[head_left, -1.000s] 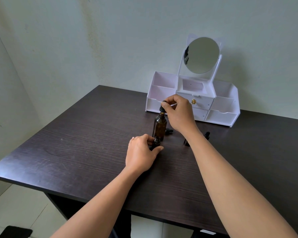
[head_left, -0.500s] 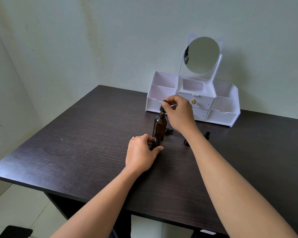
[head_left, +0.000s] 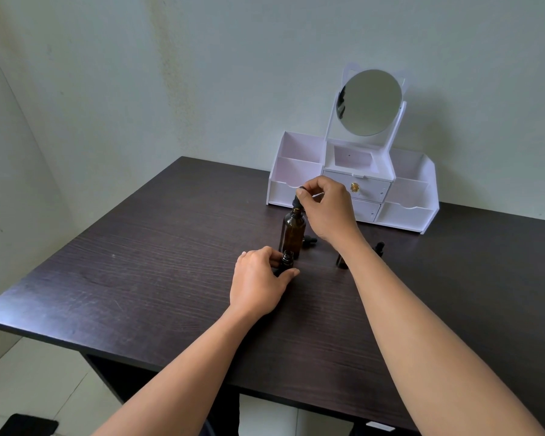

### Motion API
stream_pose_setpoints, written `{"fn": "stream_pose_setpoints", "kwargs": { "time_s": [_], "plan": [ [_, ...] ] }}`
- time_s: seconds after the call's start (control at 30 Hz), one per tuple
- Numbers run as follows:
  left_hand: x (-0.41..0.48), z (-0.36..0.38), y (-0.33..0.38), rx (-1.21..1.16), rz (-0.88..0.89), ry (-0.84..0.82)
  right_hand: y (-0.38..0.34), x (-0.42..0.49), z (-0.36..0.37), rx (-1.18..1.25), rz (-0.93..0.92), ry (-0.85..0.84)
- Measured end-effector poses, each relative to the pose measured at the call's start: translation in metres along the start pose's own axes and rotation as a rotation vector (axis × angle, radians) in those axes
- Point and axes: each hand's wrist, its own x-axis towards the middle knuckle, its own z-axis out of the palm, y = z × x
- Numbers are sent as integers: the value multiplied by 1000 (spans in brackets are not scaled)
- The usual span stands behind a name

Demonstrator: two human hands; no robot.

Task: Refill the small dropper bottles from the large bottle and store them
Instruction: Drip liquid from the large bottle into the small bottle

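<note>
The large bottle (head_left: pixel 292 236) is amber-brown glass with a narrow neck. It stands upright near the middle of the dark wood-grain tabletop (head_left: pixel 145 262). Its black dropper top (head_left: pixel 297 201) sits at the neck, a little tilted; I cannot tell whether it is screwed on or lifted free. Just in front of it and touching it or nearly so stands a small dropper bottle (head_left: pixel 286 260), dark, with its threaded neck uncapped.

The right hand (head_left: pixel 328 212) reaches in from above and the right, wrist bent, and its fingers (head_left: pixel 303 194) pinch the bulb of the dropper top. The left hand (head_left: pixel 258 280) rests on the tabletop, its fingers (head_left: pixel 291 273) curled round the small dropper bottle's lower part.

A loose black dropper cap (head_left: pixel 309 239) lies just right of the large bottle. A second small bottle (head_left: pixel 342 262) shows partly behind the right forearm, with another black dropper piece (head_left: pixel 379 247) beyond. At the tabletop's far edge stands a white organiser (head_left: pixel 406 214) with open compartments, drawers and a round mirror (head_left: pixel 368 102).
</note>
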Motion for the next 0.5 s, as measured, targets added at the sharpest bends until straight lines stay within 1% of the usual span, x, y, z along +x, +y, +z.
{"fn": "stream_pose_setpoints", "kwargs": {
  "time_s": [0.27,0.37,0.5],
  "plan": [
    [0,0,0,8,2,10,-1,1,-2,12,1,4],
    [-1,0,0,12,0,25,-6,5,-5,94,-7,60],
    [-1,1,0,-6,5,42,-21,10,-15,170,-78,129]
  ]
}}
